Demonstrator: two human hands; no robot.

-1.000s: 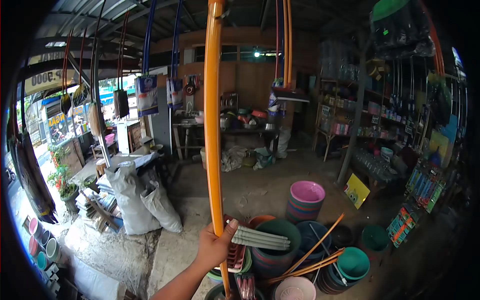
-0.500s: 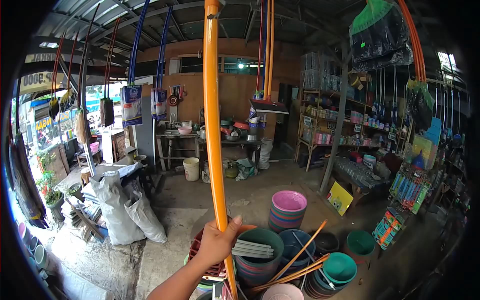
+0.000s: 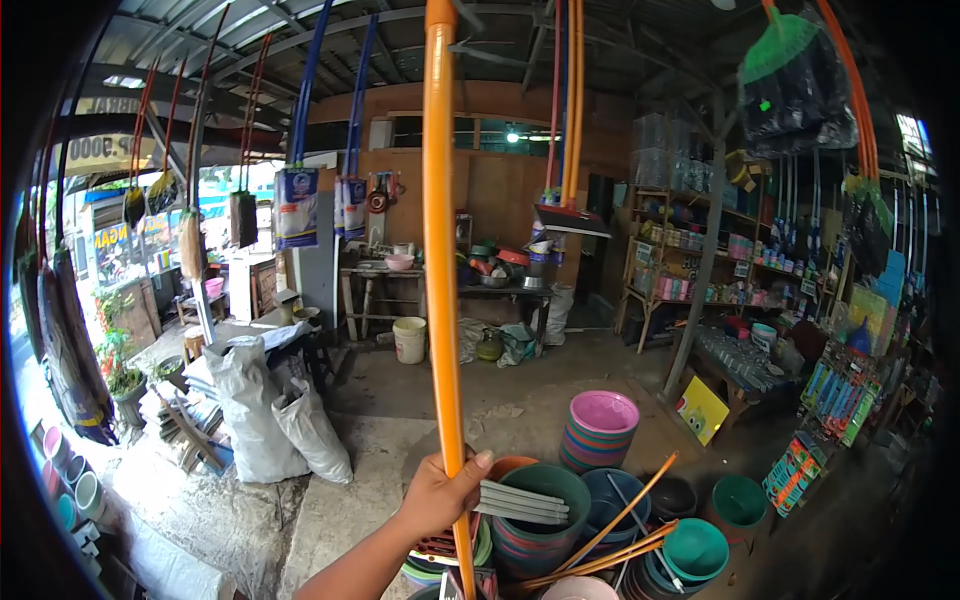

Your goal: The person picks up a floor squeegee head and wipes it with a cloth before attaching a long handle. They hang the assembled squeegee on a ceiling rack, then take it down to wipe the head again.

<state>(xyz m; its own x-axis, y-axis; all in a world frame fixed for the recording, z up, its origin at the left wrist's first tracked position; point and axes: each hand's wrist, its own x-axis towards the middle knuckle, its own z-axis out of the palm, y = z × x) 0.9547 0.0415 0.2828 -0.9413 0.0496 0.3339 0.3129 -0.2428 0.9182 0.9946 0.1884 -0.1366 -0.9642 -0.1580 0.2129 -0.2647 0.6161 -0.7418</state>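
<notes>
My left hand (image 3: 440, 492) is wrapped around a long orange pole (image 3: 441, 250), its thumb lying along the right side. The pole stands nearly upright. Its upper end runs out of view past a darker orange collar, and its lower end drops among the stacked tubs. Just right of the hand, a green tub (image 3: 560, 520) holds several grey sticks (image 3: 522, 502). Thinner orange sticks (image 3: 625, 510) lean across a dark blue tub (image 3: 606, 490) and a teal tub (image 3: 696, 548). My right hand is out of view.
A stack of tubs with a pink one on top (image 3: 604, 412) stands beyond. White sacks (image 3: 255, 420) sit at left, near a white bucket (image 3: 409, 340). Packaged brooms (image 3: 795, 90) hang overhead at right. A metal post (image 3: 705, 260) rises beside the shelves.
The view has turned slightly left, so the surroundings sit further right. My left hand keeps its grip on the orange pole, which stays nearly upright.
</notes>
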